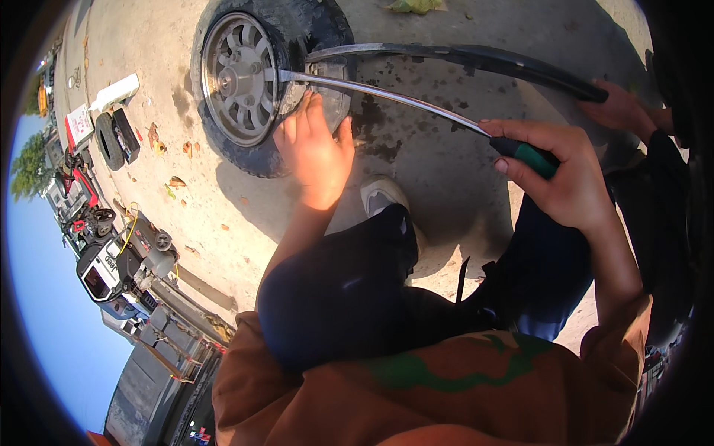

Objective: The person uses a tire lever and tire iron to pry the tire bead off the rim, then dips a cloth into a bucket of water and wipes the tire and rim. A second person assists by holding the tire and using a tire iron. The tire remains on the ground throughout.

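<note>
In the head view, the right hand [571, 172] has its grip closed around the handle of a long pry bar [416, 102]. The tip meets the rim of a wheel [242, 78] on the ground [230, 241]. The left hand [316, 152] rests, grip open, on the tyre [316, 22]. Another person's hand [621, 108] holds a black bar [513, 63]. The hard ground has dark spots [375, 126] and dry leaves [177, 181]. Outside, blue sky [44, 282] shines.

I have the wheel [238, 82] on the ground [223, 223] at the frame's upper centre-left, the left hand [316, 152] against its right side, the pry bar [394, 96] running rightward to the right hand [569, 175]
</note>
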{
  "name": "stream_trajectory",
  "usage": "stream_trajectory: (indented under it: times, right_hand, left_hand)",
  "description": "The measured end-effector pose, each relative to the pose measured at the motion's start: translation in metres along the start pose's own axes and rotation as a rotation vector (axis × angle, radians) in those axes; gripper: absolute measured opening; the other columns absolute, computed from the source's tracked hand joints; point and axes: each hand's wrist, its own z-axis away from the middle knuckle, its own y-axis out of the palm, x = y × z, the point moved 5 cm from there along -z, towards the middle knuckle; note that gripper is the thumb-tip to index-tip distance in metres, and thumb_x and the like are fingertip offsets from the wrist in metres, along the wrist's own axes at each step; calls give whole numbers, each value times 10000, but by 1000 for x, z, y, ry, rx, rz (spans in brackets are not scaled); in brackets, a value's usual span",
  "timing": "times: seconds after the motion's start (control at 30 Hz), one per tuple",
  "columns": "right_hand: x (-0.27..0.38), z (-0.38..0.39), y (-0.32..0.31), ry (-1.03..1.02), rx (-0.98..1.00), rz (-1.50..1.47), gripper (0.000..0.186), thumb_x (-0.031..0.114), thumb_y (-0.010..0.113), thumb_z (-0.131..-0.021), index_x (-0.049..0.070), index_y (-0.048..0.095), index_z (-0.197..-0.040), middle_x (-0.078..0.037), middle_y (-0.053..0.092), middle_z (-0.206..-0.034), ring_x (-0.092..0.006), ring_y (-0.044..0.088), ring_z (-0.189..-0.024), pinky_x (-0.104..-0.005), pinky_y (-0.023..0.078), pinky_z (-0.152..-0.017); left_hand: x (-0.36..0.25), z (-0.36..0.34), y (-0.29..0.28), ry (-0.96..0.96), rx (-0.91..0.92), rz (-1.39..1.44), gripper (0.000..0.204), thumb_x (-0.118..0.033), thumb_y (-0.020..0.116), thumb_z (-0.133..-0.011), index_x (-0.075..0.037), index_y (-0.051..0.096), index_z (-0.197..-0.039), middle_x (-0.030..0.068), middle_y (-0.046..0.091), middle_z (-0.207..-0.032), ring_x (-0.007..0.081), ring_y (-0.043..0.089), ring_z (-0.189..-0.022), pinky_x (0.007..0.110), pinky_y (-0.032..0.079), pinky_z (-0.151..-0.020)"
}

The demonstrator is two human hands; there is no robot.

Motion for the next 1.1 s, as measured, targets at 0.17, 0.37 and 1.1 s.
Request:
stream_trajectory:
  times: [0.17, 0.37, 1.1]
  right_hand:
    - [4, 1, 2, 47, -27, -78, 366, -12, 676, -810, 19, 649, -1173, -112, 672, -1171, -185, 632, -1062, -296, 470, -930]
    - [10, 9, 17, 197, -22, -180, 352, -34, 666, -811, 4, 644, -1160, -109, 665, -1168, -166, 620, -1051, -285, 456, -936]
    - [109, -6, -9, 198, -14, 82, 362, -86, 645, -760, -45, 650, -1119, -149, 695, -1028, -170, 650, -959, -276, 484, -868]
  left_hand:
    - [2, -7, -8, -29, -31, 109, 481, -206, 747, -730, 7, 576, -1126, 132, 608, -1186, 288, 535, -1043, 421, 411, -874]
    - [-55, -32, -18, 420, -244, 416, 357, -172, 765, -643, -76, 600, -945, 77, 561, -983, 270, 528, -884, 336, 437, -726]
    - [-53, -96, -30, 382, -212, 850, 248, -75, 675, -615, -92, 439, -539, 32, 376, -491, 205, 397, -409, 287, 304, -397]
